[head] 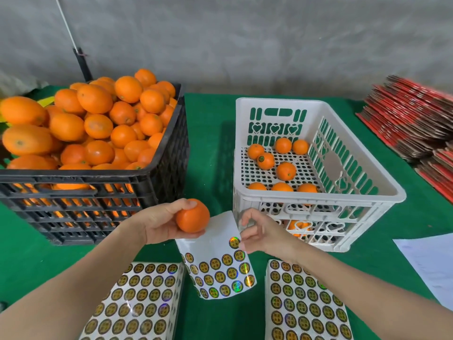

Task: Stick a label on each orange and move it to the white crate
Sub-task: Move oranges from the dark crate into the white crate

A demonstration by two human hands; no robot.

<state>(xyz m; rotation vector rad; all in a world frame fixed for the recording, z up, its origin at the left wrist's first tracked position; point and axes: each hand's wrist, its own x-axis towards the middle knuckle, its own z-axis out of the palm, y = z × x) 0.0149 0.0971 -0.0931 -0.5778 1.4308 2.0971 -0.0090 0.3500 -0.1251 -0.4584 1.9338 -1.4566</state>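
My left hand (159,223) holds one orange (193,215) above the green table, just left of the white crate (318,207). My right hand (259,233) pinches a round gold label (234,242) at the edge of a curled, partly used label sheet (218,266). Several oranges (285,171) lie in the white crate, one showing a label. A black crate (103,192) on the left is heaped with oranges (98,123).
Two stacks of full label sheets lie near me, one stack (137,300) on the left and the other stack (306,303) on the right. White paper (429,263) sits at the right edge. Red flat cartons (411,121) are piled at the far right. A grey wall stands behind.
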